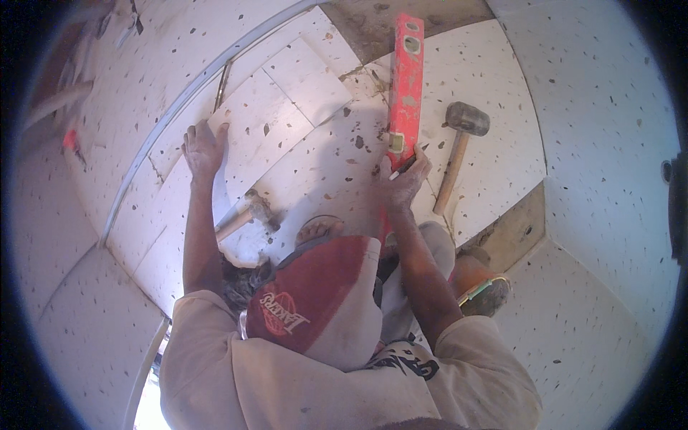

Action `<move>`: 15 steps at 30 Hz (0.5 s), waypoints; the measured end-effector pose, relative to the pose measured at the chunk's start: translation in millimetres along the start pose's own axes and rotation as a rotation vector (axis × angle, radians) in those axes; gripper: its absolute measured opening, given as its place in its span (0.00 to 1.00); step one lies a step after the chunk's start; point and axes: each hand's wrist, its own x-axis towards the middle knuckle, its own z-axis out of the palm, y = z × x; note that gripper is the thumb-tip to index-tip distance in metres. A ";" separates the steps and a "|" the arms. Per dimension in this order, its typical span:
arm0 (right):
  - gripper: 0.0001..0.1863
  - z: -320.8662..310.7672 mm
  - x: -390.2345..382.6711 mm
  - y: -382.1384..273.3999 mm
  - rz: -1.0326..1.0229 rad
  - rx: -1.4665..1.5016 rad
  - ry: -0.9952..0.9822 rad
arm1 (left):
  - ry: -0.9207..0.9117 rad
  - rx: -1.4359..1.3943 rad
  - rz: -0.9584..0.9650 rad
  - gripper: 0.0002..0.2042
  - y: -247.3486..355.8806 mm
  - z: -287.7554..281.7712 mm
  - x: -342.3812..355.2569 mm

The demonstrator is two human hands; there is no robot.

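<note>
Neither my left hand nor my right hand shows. In front of me a person in a red and white cap [319,304] crouches with their back to me. This person's left hand [204,150] rests with fingers apart on a pale speckled tile [247,118]. Their right hand [405,183] is at a long red spirit level [407,86] lying across the tiles. A thin dark stick with a white tip [395,175], perhaps a marker, pokes from that hand. Right of the level lies a black-headed rubber mallet [468,119]. A smaller dusty hammer [261,211] lies near the left forearm.
Bare brown ground [390,25] shows at the far end, and another bare strip [517,218] at the right. A curved-looking metal edge [211,63] runs along the left. Speckled white panels [598,136] rise on the right. An orange-brown container [476,276] stands by the person's right knee.
</note>
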 end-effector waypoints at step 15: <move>0.40 -6.4 -3.3 -3.1 0.005 -0.100 0.000 | -0.378 -0.142 -0.037 0.42 -23.1 -7.6 56.2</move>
